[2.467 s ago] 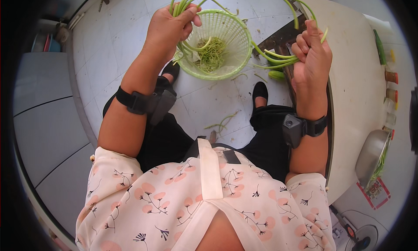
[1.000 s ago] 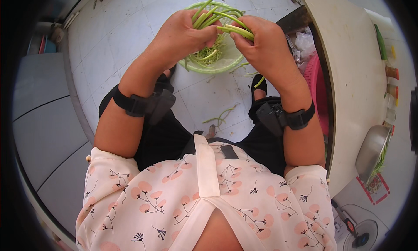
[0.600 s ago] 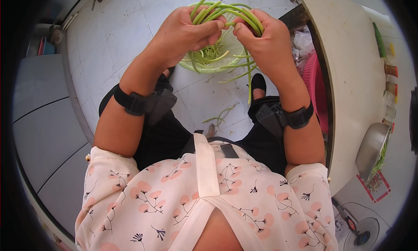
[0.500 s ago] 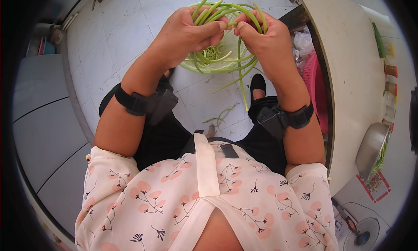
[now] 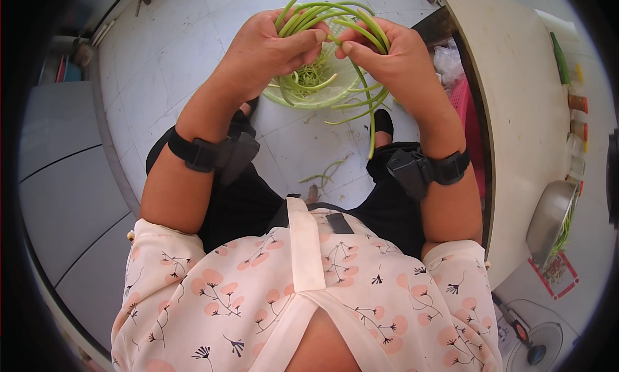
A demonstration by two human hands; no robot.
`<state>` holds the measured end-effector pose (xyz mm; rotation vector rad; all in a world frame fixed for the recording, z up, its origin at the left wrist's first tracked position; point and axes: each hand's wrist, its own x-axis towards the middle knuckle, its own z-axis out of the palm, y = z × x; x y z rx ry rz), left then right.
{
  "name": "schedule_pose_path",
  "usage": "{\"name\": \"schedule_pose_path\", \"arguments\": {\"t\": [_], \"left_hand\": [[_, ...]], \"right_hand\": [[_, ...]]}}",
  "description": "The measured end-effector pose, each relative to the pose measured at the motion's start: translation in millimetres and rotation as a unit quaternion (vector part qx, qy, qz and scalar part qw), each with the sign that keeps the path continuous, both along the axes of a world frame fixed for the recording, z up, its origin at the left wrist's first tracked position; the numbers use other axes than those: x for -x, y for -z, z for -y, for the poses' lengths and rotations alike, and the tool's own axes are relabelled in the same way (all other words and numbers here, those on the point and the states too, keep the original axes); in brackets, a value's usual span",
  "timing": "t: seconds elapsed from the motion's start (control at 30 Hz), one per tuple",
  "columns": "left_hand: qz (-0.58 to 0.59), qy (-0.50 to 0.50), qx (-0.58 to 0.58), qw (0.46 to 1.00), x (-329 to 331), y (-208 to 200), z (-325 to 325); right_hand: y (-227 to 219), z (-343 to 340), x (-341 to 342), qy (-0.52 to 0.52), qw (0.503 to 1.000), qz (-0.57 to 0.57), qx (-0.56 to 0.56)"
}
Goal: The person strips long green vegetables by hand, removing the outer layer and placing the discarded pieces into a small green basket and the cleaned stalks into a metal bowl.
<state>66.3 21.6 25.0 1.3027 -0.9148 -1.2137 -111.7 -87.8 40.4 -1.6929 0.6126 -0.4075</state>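
Note:
A bundle of long green garlic scapes (image 5: 332,12) arches between my hands above a pale green basket (image 5: 309,104) on the floor. My left hand (image 5: 278,48) is closed round the thick part of the bundle, thumb and forefinger pinching one stem. My right hand (image 5: 391,57) grips the right side of the arch, with its thumb and fingertip on that same stem, close to the left thumb. Loose ends hang below the right hand. Short trimmed green pieces (image 5: 311,78) lie in the basket.
On my right runs a pale counter (image 5: 516,133) with small jars (image 5: 578,104) and a metal bowl (image 5: 551,220) of greens. A pink basket (image 5: 461,100) stands under it. Grey cabinets (image 5: 64,140) line the left. Green scraps (image 5: 329,170) lie on the tiled floor.
My right hand has shifted slightly right and down, and its fingertips have drawn in along the stem. The hanging ends have swung right. My left hand has barely moved.

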Motion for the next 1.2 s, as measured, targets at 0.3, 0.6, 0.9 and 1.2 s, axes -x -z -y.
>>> {"name": "schedule_pose_path", "arguments": {"t": [0.3,0.6,0.9,1.2], "left_hand": [[-0.009,0.013,0.005,1.000,-1.1,0.6,0.8],[-0.009,0.010,0.008,1.000,1.8,0.8,1.8],[0.049,0.008,0.042,0.998,2.9,-3.7,-0.6],[0.030,-0.032,-0.031,0.999,-10.6,3.1,1.7]], "right_hand": [[-3.3,3.0,5.5,-0.062,0.995,-0.048,0.058],[-1.1,-5.8,1.7,-0.027,0.997,-0.003,-0.067],[3.9,-11.1,-4.3,0.023,0.979,0.038,-0.201],[24.0,-3.3,-6.5,0.034,0.996,-0.012,0.079]]}}
